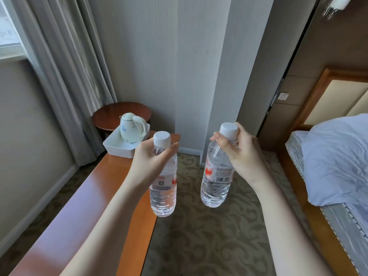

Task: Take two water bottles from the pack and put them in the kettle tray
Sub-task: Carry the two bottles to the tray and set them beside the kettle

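Holding: two clear water bottles, one in each hand, both upright and off any surface.
Left bottle (164,176): clear plastic, white screw cap, pale label with red marks and a small printed code; it hangs over the right edge of the desk (83,196).
Right bottle (216,176): same kind, white cap, label with a red patch and a barcode; it hangs over the patterned carpet (209,236), clear of the desk.
Left hand (148,162): thumb and fingers curled around the neck and shoulder of its bottle, just under the cap.
Right hand (241,154): fingers wrapped around the neck of its bottle, just below the cap.
Kettle tray (117,146): white, rectangular, ribbed walls, at the far end of the desk, ahead of the left bottle and apart from it.
Kettle (132,127): white, standing inside the tray toward its far side.
Round table (121,114): dark wood, just behind the tray.
Bed (336,160): pale blue bedding along the right side.
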`<state>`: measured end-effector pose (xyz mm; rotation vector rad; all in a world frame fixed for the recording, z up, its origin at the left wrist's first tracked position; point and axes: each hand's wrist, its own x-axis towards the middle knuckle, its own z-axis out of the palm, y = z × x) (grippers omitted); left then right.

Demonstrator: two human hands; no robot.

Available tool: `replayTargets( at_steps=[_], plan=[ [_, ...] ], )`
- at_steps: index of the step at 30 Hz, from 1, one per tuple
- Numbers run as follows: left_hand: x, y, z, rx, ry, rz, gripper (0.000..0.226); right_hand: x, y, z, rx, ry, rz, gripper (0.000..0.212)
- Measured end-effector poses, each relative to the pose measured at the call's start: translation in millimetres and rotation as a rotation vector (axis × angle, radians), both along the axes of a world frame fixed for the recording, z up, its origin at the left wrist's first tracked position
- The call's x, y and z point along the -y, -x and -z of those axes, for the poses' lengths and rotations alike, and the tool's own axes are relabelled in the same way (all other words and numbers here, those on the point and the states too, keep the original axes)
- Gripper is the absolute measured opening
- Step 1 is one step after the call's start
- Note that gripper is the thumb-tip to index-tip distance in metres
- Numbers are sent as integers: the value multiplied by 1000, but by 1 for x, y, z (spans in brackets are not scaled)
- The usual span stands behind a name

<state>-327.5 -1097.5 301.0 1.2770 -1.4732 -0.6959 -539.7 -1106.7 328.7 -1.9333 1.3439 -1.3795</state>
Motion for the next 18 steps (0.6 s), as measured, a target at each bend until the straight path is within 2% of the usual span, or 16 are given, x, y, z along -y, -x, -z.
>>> replayTargets(
  at_steps=[4,14,18],
  plan=[
    [61,16,13,6,-16,-38,43,67,17,11,10,-21,-57,48],
    [218,56,34,-12,-39,-187,27,254,50,23,-25,-50,-235,41],
    [268,54,38,-14,-42,-223,30,316,45,32,-49,-91,-289,34]
  ],
)
